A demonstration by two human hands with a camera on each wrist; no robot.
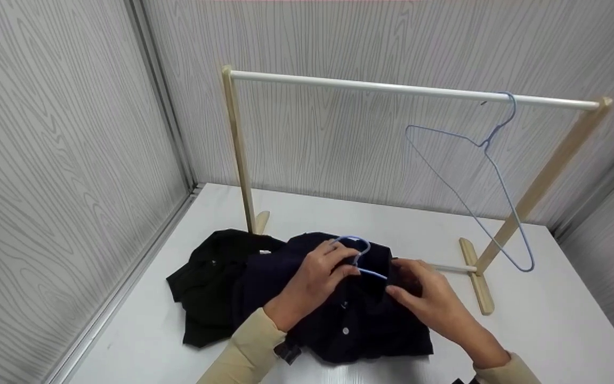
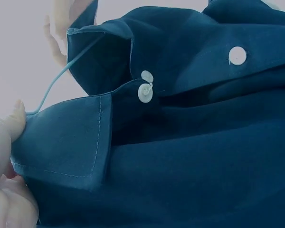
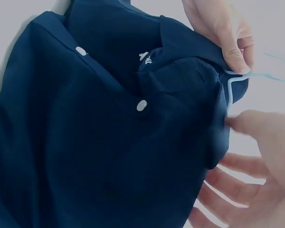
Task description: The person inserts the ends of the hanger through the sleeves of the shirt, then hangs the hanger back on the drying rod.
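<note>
A dark navy shirt (image 1: pixel 333 325) with a collar and white buttons lies on the white table. A blue wire hanger (image 1: pixel 373 273) sits partly inside its neck; the hook shows, and the lower part is hidden in the cloth. My left hand (image 1: pixel 315 277) pinches the hanger beside the hook, thumb and fingers close against the collar (image 2: pixel 61 137). At the other side of the neck, my right hand (image 1: pixel 429 296) holds the collar edge between thumb and fingers. In the right wrist view its thumb (image 3: pixel 247 123) lies near the hanger wire, fingers spread behind the cloth.
A black garment (image 1: pixel 208 288) lies to the left, partly under the navy shirt. Behind stands a rack with wooden posts and a white rail (image 1: pixel 349 84). Another blue hanger (image 1: pixel 445 181) hangs toward the rail's right end. Patterned panels (image 1: pixel 72 160) enclose the table.
</note>
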